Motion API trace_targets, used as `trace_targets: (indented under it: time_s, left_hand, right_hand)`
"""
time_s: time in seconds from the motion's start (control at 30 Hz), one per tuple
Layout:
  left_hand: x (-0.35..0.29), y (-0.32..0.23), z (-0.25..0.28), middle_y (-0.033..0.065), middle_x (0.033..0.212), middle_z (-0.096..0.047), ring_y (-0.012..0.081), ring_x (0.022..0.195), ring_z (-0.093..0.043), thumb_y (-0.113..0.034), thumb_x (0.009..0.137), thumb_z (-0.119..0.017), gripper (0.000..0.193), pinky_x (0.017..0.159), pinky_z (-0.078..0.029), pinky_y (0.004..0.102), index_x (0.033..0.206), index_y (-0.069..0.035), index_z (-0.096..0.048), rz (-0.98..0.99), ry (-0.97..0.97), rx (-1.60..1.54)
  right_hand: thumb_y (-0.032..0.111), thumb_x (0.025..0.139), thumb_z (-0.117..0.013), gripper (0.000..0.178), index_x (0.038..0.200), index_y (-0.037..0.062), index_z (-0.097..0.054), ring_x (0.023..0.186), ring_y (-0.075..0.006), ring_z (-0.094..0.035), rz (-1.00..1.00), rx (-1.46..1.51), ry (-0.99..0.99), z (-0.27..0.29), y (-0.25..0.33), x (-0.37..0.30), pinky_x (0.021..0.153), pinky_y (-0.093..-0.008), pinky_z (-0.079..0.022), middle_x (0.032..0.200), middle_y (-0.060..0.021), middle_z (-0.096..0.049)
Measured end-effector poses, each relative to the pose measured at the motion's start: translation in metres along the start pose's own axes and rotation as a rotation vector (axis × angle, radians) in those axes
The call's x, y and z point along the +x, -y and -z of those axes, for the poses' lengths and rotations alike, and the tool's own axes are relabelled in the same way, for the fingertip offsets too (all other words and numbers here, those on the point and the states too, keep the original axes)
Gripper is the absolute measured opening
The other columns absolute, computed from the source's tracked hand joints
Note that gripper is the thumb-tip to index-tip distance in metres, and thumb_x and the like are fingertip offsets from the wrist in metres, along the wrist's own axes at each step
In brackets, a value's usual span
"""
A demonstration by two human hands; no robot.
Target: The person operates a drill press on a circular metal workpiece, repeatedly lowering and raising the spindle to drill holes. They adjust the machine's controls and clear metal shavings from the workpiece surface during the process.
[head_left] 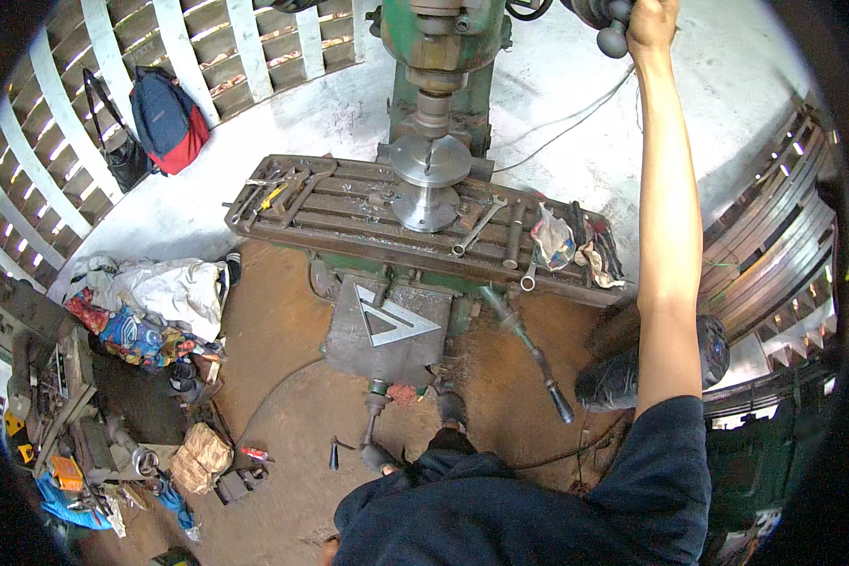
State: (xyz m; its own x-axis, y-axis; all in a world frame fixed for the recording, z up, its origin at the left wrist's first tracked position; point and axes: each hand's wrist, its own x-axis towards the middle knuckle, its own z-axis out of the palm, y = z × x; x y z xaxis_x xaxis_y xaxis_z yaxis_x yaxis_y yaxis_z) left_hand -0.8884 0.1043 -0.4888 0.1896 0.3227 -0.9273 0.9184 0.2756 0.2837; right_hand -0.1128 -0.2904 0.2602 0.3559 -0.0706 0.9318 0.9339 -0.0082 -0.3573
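Observation:
My right arm reaches far up and to the right. My right hand (653, 26) is closed around a feed handle on the green drilling or milling machine (428, 42). A dark ball knob (612, 41) sits beside that hand. Below the spindle, a drill bit (429, 158) points down at a shiny flanged metal workpiece (425, 206) on the slotted machine table (349, 203). Whether the bit touches the metal, I cannot tell. My left hand is not in view; only a small patch of skin shows beside my dark shirt at the lower edge.
Wrenches (479, 224), a hammer-like bar (515, 243) and rags (553, 236) lie on the table's right part; clamps and tools (278, 191) on its left. A crank handle (528, 354) juts toward me. A tool bench (66, 396) and cloth heap (151, 311) stand left.

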Motion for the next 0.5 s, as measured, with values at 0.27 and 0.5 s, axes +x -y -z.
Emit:
trace_targets:
  time_s: [0.27,0.5]
  left_hand:
    - [-0.011,-0.067,-0.071,0.0143,0.094,-0.069,0.0262,0.084,-0.066,-0.007,0.089,-0.047,0.026,0.072,-0.053,0.0351,0.109,-0.004,-0.063,-0.288,0.03,-0.412]
    - [-0.085,-0.187,-0.087,0.0146,0.098,-0.067,0.0258,0.085,-0.066,-0.001,0.093,-0.046,0.019,0.07,-0.057,0.0388,0.109,0.0,-0.056,-0.322,-0.002,-0.43]
  right_hand:
    - [0.021,0.091,-0.065,0.02,0.076,0.0094,-0.059,0.055,-0.0082,-0.05,0.159,0.112,-0.252,-0.019,0.007,-0.009,0.051,-0.0212,-0.035,0.063,-0.0032,-0.059]
    - [0.016,0.091,-0.065,0.013,0.092,0.0027,-0.063,0.068,-0.0145,-0.056,0.287,0.485,-0.234,-0.02,0.0,-0.032,0.066,-0.0269,-0.046,0.074,-0.0072,-0.06]
